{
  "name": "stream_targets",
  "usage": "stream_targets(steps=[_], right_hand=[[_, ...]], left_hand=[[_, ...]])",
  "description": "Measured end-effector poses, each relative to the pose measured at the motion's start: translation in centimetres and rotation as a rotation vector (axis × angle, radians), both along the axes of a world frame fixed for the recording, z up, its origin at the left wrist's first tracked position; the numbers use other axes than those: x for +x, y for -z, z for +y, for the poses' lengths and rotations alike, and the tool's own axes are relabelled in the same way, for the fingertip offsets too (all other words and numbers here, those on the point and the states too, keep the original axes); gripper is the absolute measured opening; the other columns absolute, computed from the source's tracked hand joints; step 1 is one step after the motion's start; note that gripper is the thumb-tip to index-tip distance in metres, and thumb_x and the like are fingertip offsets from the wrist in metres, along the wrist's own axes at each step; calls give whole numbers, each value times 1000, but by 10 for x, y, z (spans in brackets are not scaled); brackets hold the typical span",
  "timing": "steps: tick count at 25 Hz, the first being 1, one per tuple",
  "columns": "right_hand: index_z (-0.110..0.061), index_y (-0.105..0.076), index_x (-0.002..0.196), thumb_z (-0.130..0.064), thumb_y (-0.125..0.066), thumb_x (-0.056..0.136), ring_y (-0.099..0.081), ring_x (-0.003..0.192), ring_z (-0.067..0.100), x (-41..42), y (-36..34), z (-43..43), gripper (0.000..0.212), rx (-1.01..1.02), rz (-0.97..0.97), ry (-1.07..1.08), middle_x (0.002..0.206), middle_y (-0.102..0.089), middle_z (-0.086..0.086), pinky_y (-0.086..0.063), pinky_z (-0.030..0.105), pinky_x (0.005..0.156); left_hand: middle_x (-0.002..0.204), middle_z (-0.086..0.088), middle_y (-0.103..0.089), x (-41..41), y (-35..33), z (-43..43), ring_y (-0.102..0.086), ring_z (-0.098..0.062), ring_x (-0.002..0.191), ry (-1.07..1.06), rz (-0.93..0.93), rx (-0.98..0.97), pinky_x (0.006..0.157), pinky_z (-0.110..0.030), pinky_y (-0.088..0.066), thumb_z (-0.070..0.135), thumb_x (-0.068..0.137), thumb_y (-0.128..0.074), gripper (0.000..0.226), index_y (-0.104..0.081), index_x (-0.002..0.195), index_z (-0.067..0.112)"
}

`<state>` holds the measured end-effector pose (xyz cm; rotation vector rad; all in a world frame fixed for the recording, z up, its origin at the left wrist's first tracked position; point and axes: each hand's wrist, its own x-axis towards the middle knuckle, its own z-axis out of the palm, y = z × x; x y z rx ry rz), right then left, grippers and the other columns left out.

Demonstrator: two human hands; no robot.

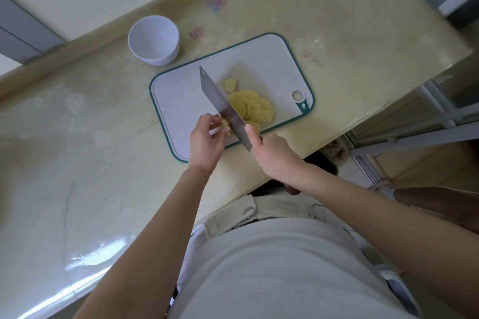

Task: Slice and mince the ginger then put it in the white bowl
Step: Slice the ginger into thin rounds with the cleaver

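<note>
Slicing is under way at a kitchen counter. A person's left hand pinches the uncut stub of ginger with curled fingertips at the near edge of a cutting board. The right hand is wrapped round the handle of a knife, forefinger laid along the blade, which stands against the stub.

To the blade's right lies a heap of slices, overlapping too much for an exact count but seemingly about a dozen, plus one end piece just beyond it.

There is one knife, one board and one white bowl, which holds nothing and stands just past the board's far left corner. The stub looks nearly spent. Next would come its last cuts, with the fingertips kept back from the edge, then mincing the heap.
</note>
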<state>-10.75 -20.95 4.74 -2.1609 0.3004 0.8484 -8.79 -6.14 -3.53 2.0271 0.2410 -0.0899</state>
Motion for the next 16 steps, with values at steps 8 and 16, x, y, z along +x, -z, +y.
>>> stream_targets(steps=[8,16], right_hand=[[-21,-29,56,-44,-20,103,-35,50,14,28,0,20,53,-24,-30,-59,55,-36,3,-31,27,51],[-14,-40,63,-58,-26,96,-38,49,14,2,-2,-9,56,16,101,16,59,-42,4,-32,23,47]], left_hand=[[108,-8,-59,0,1,1,-58,-7,93,11,-30,-7,75,-4,-47,6,87,-63,14,-55,98,3],[109,-8,-59,1,4,0,-58,-6,93,-3,-13,-12,77,-7,-49,7,87,-63,14,-55,99,5]])
